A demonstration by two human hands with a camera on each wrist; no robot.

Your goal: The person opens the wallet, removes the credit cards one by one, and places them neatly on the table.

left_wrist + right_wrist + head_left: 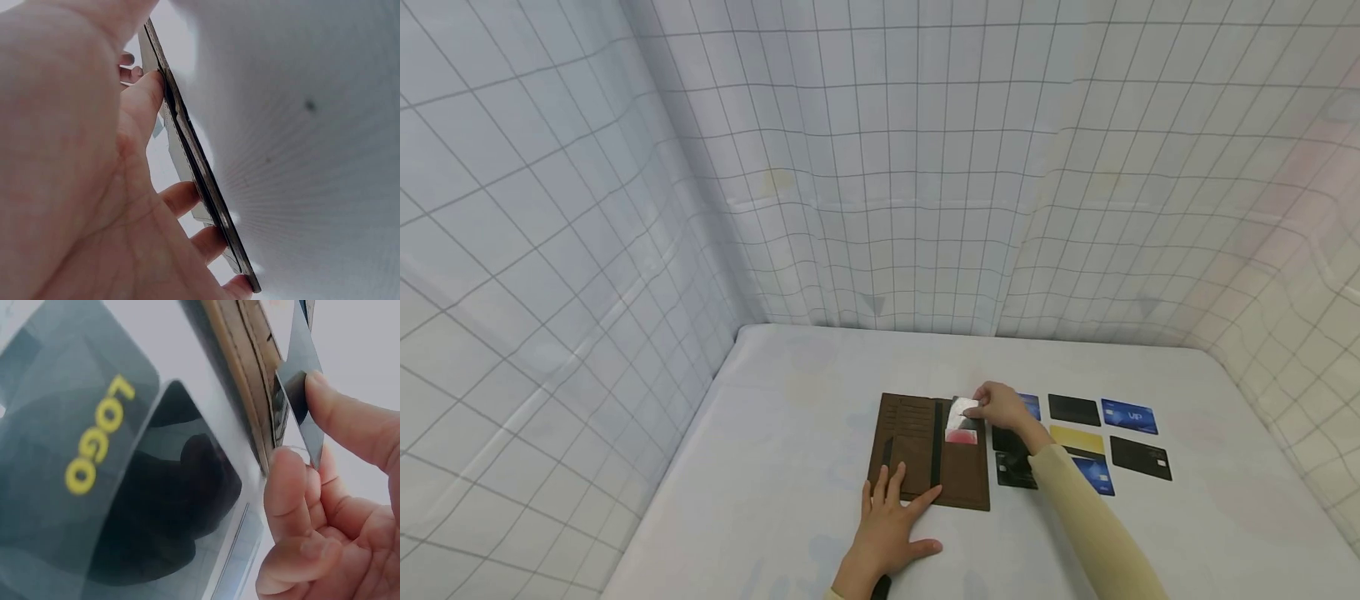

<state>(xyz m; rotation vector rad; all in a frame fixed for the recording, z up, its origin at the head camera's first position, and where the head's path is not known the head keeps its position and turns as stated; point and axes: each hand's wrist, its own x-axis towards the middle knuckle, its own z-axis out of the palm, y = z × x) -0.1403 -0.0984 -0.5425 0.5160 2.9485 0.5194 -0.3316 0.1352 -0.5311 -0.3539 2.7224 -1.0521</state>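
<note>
A brown wallet [912, 458] lies unfolded on the white table, with a dark band down its middle and card slots on its left half. My left hand [883, 529] rests with spread fingers on the wallet's near edge; in the left wrist view its fingertips touch that edge. Between thumb and fingers, my right hand [1000, 406] pinches a shiny card [300, 381] at the upper part of the wallet's right half. Just below it, a red-and-white card [961, 436] sits in the right half's pocket. How deep the pinched card reaches is hidden.
Right of the wallet lie several cards in rows, among them a black card [1074, 409], a blue VIP card [1129, 416], a yellow card [1077, 439] and another black card [1140, 457]. My right forearm [1086, 517] passes over part of them. Gridded white curtains [880, 167] surround the table.
</note>
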